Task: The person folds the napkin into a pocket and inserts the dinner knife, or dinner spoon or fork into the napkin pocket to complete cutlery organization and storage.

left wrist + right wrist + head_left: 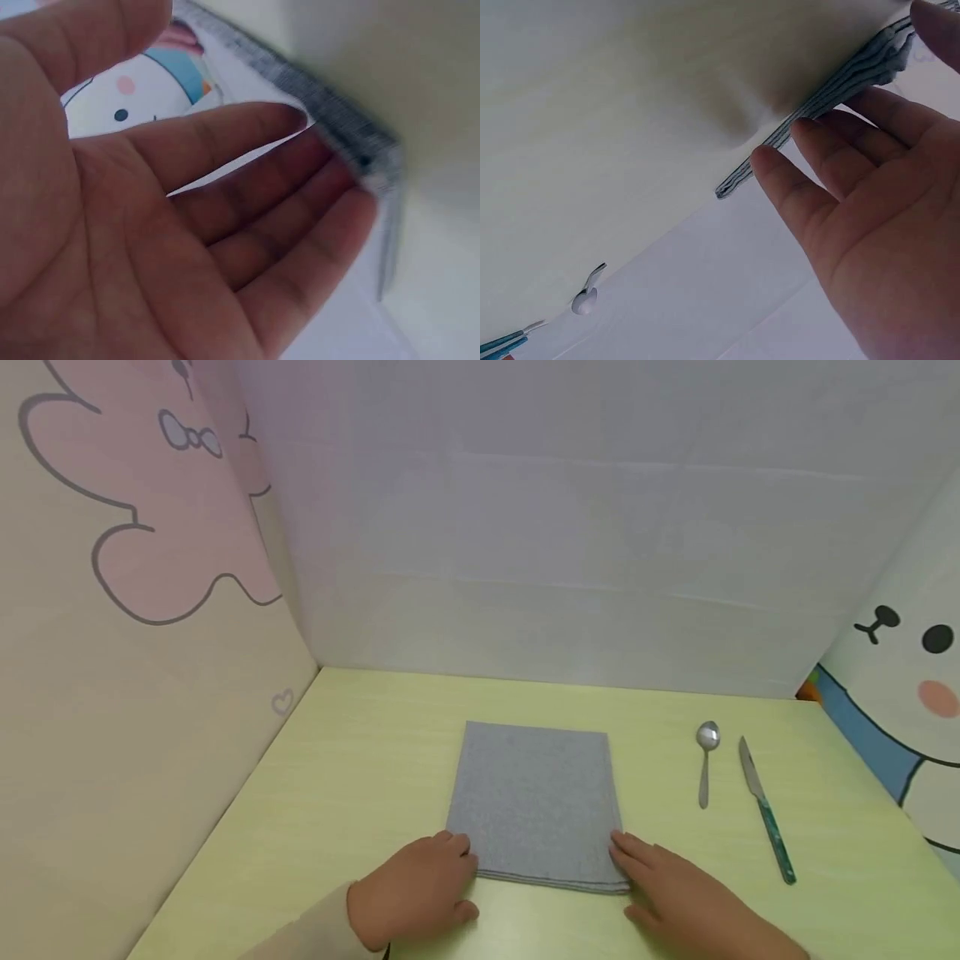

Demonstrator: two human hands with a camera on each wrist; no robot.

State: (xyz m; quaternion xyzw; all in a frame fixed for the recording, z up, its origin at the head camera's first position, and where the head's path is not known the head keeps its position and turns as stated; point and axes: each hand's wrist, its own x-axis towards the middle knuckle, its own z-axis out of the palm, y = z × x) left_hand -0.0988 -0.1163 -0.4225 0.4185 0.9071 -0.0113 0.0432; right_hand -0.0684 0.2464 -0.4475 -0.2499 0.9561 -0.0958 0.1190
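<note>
A grey cloth [536,802], folded into a layered square, lies flat on the pale yellow table in the head view. At its near left corner is my left hand [420,885], fingertips touching the side edge. My right hand [678,893] touches the near right corner with its fingers extended. From the left wrist, the left fingers [217,146] look straight and meet the cloth's edge [337,112]. In the right wrist view, several stacked layers of the cloth [855,79] show beside the right fingertips [769,157]. Neither thumb grips the cloth.
Right of the cloth lie a metal spoon [707,739] and a knife with a green handle [772,835], both on the table [360,760]. A white sheet [562,527] hangs behind; panels with cartoon figures stand at the left and right.
</note>
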